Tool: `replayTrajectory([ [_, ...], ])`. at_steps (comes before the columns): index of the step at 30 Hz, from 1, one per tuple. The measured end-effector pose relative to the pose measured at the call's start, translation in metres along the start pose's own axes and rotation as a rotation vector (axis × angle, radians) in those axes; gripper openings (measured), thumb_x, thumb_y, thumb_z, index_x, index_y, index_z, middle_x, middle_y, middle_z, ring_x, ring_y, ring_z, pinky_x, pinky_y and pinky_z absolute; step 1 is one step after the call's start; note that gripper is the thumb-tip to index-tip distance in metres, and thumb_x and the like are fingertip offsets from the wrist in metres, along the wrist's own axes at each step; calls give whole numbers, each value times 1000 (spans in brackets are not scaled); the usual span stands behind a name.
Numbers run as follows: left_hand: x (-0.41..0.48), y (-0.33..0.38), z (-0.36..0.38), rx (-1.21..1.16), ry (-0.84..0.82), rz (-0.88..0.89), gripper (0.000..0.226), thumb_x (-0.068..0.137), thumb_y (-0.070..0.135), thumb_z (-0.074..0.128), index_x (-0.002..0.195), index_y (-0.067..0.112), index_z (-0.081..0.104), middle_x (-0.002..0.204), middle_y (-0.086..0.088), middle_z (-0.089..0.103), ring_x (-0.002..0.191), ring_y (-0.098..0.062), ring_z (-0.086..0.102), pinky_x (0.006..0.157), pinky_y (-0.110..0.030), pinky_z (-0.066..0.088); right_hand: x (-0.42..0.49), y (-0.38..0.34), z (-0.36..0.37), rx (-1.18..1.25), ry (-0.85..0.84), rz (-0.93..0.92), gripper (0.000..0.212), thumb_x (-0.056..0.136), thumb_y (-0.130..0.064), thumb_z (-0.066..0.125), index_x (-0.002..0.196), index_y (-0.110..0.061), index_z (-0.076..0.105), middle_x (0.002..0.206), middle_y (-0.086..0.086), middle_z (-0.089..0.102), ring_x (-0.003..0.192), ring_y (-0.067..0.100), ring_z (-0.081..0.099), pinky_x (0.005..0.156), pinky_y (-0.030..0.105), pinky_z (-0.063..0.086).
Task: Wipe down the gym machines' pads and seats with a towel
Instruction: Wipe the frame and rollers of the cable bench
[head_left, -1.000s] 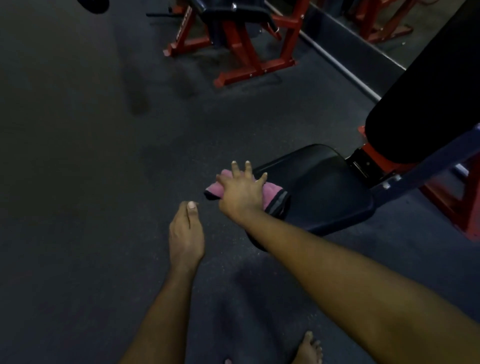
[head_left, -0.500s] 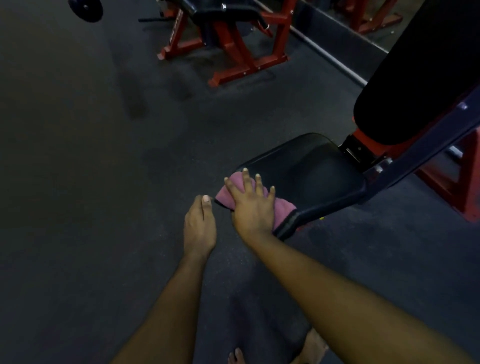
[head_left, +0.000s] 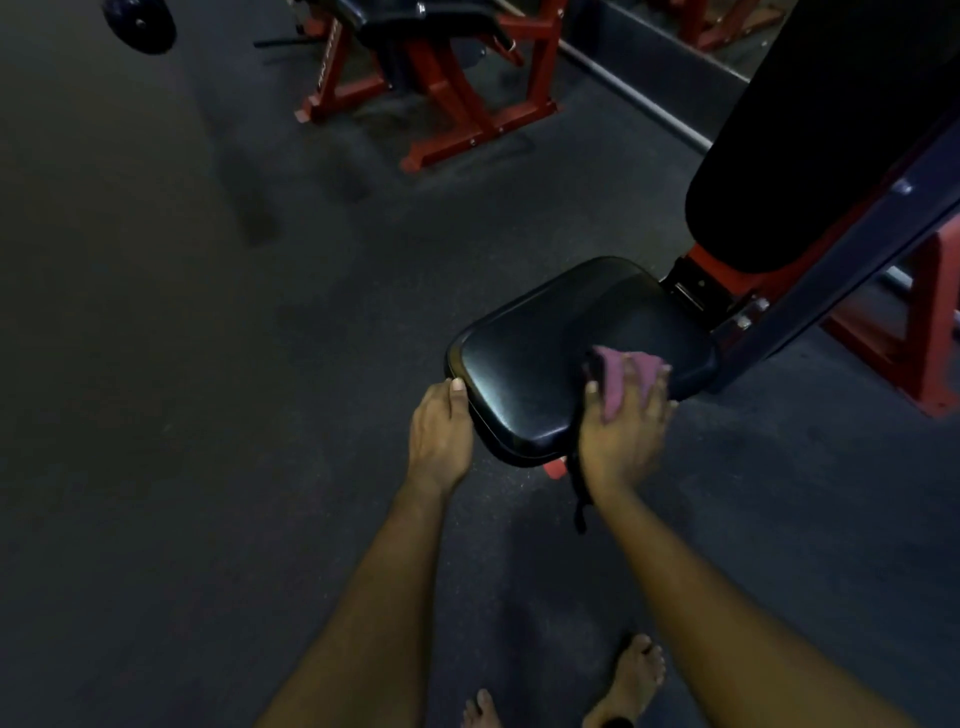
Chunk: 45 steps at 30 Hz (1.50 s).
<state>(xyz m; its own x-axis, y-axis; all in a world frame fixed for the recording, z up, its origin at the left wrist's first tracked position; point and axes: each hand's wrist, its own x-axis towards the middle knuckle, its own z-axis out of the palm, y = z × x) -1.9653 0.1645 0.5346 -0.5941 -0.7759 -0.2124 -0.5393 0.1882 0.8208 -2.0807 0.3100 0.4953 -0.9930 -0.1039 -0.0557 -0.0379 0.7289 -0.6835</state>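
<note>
**Right hand (head_left: 623, 421) flat on the towel (head_left: 613, 382), pressing it to the seat (head_left: 535, 364)**

The right hand lies with straight, spread fingers over the pink towel and presses it down rather than clutching it. The cloth sits on the right side of the black seat, close to the near edge. The left hand (head_left: 440, 436) is at the seat's left edge with its thumb laid against the rim. Its other fingers are hidden, so it is unclear whether it grips the pad or only touches it.

The step in hand appears to be wiping the seat top. To do it well, the palm should stay flat so the whole cloth bears on the vinyl. Strokes should overlap from edge to edge and run over the rounded rim, where sweat tends to collect. The left hand can steady the pad against the push. A dark strip (head_left: 579, 499) hangs below the right wrist. It may be the towel's loose end, and it should be kept from trailing on the floor (head_left: 208, 364). The tilted back pad (head_left: 810, 130) behind the seat probably comes next.

White lettering (head_left: 325, 54) runs along a leg of the red machine (head_left: 467, 104) in the background, but it is too small to read. No other label or brand can be made out.
</note>
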Motion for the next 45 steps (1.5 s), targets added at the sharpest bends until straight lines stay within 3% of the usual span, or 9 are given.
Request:
replayTrajectory([
  [4, -1, 6, 1, 63, 3, -4, 33, 110, 36, 30, 101, 19, 57, 100, 4, 59, 93, -12, 55, 81, -28, 37, -59, -14, 18, -93, -76, -157, 72, 99, -47, 56, 159, -46, 17, 172, -5, -5, 156, 38, -1, 96, 62, 50],
  [8, -1, 8, 1, 133, -11, 11, 34, 110, 33, 31, 105, 16, 60, 107, 3, 58, 90, -7, 51, 82, -26, 36, -14, -3, 5, -78, -108, -96, 69, 102, -48, 50, 161, -43, 15, 172, -3, -7, 156, 38, -5, 103, 62, 45],
  [14, 3, 5, 2, 217, -54, 27, 36, 107, 19, 43, 139, 5, 52, 141, -9, 53, 128, -24, 52, 97, -27, 38, 47, -2, -11, 30, 15, 169, 64, 102, -39, 54, 159, -39, 25, 171, 5, -5, 154, 46, -1, 110, 66, 36],
  [21, 2, 12, 1, 286, -151, -29, 44, 106, 12, 42, 149, 4, 42, 158, -12, 39, 146, -27, 36, 119, -37, 31, -67, -27, 24, -112, -98, -41, 75, 97, -29, 61, 160, -37, 24, 172, 4, 3, 153, 47, 12, 102, 59, 47],
  [27, 1, 47, -52, 364, -334, 3, 39, 103, 10, 38, 134, 15, 61, 116, -5, 66, 97, -19, 61, 82, -30, 46, -56, -40, -34, 75, -211, -95, 65, 89, -23, 70, 149, -29, 44, 154, 8, 46, 128, 36, 54, 98, 46, 50],
  [32, -17, 81, -80, 149, -317, 146, 43, 100, 2, 44, 135, 20, 62, 130, -3, 64, 125, -13, 56, 93, -14, 40, -49, -78, -98, 408, -337, -15, 52, 86, -27, 80, 118, -18, 40, 101, -11, 55, 94, 17, 61, 76, 29, 51],
  [38, -43, 149, -125, -35, -521, 310, 66, 93, 12, 61, 147, 45, 44, 138, 16, 55, 124, -2, 55, 105, -23, 45, -48, -135, -158, 841, -789, 33, 47, 83, -30, 73, 125, -17, 57, 124, 15, 66, 106, 21, 68, 93, 40, 55],
  [42, -47, 189, -160, 110, -522, 435, 24, 83, 45, 65, 104, 34, 63, 100, 14, 67, 94, -10, 63, 90, -42, 51, -54, -167, -197, 995, -1001, -6, 50, 91, -30, 64, 139, -17, 57, 129, 11, 68, 120, 26, 65, 106, 42, 49],
  [45, -54, 214, -173, 162, -490, 483, 30, 85, 50, 67, 87, 23, 53, 81, 3, 60, 75, -12, 53, 70, -41, 48, -58, -180, -216, 768, -987, -155, 55, 91, -36, 72, 141, -19, 56, 135, 10, 66, 126, 27, 61, 108, 43, 48],
])
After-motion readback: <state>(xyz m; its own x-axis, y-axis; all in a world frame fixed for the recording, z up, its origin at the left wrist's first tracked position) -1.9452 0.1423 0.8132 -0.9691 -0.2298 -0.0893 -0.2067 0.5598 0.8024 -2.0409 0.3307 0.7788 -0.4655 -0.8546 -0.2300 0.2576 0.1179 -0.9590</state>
